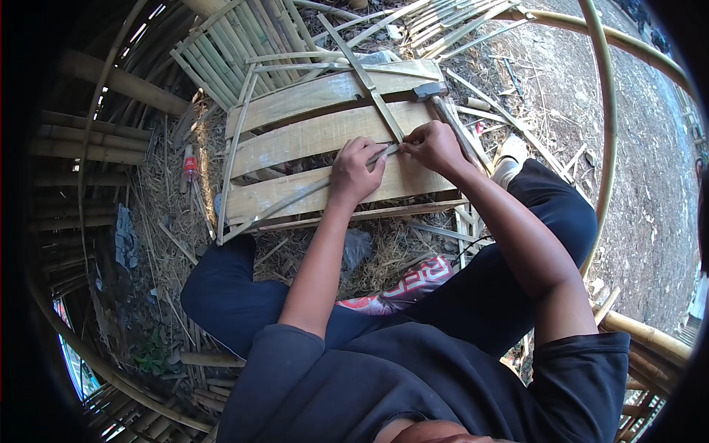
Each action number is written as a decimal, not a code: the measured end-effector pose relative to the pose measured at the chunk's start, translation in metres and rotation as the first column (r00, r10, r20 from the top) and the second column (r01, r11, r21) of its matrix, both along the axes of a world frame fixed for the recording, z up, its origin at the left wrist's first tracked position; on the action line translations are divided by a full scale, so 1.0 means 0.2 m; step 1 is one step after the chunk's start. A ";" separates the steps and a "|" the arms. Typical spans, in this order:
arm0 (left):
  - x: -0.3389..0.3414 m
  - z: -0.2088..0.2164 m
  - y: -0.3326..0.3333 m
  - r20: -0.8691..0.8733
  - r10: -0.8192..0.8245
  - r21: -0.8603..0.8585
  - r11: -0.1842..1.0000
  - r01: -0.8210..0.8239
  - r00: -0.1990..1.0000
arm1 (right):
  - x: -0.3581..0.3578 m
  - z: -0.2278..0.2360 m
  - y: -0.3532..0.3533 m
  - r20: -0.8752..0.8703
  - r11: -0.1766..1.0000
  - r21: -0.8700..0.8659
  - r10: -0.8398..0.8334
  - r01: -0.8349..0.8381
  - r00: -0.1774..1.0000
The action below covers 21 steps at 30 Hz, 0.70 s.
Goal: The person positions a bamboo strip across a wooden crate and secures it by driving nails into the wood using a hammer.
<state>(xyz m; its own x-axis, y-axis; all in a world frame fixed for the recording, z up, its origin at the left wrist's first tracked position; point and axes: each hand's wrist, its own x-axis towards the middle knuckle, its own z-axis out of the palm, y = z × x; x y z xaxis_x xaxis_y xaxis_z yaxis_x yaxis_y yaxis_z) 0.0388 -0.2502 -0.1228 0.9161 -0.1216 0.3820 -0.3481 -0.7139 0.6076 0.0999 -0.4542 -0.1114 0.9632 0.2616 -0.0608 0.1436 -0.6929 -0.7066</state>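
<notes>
A long thin bamboo strip (292,198) slants over a low slatted wooden bench (295,145). My left hand (357,171) is closed round it near its upper right end. There it meets a second bamboo strip (369,85), which comes down from the far side. At that corner my right hand (434,150) pinches the strip ends between thumb and fingers; whether something small is also in the pinch is hidden. Just beyond my right hand a hammer (430,91) rests on the bench's right edge, its handle running toward my right wrist.
Bamboo slat panels (247,48) stand past the bench, with more slats (458,26) at the far right. A bottle with a red label (190,166) lies on the straw-littered ground to the left. A curved bamboo pole (607,133) rises on the right. A printed bag (413,284) lies between my legs.
</notes>
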 end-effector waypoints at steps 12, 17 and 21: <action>0.00 0.00 0.00 -0.002 -0.006 -0.010 1.000 0.006 1.000 | -0.01 0.09 0.03 -0.147 0.991 -0.130 -0.055 0.036 0.988; 0.00 0.00 0.00 -0.018 0.002 -0.018 1.000 -0.002 1.000 | -0.02 0.13 0.04 -0.167 0.979 -0.195 -0.086 0.053 0.982; 0.00 0.00 0.00 -0.016 0.004 -0.018 1.000 -0.004 1.000 | -0.02 0.13 0.03 -0.166 0.981 -0.188 -0.082 0.050 0.983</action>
<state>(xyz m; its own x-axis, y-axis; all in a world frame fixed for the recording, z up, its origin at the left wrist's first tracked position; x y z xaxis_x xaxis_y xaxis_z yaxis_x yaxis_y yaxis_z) 0.0385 -0.2503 -0.1219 0.9227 -0.1114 0.3690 -0.3354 -0.7040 0.6261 0.0963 -0.4473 -0.0858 0.9488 0.1665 -0.2683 -0.0200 -0.8163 -0.5773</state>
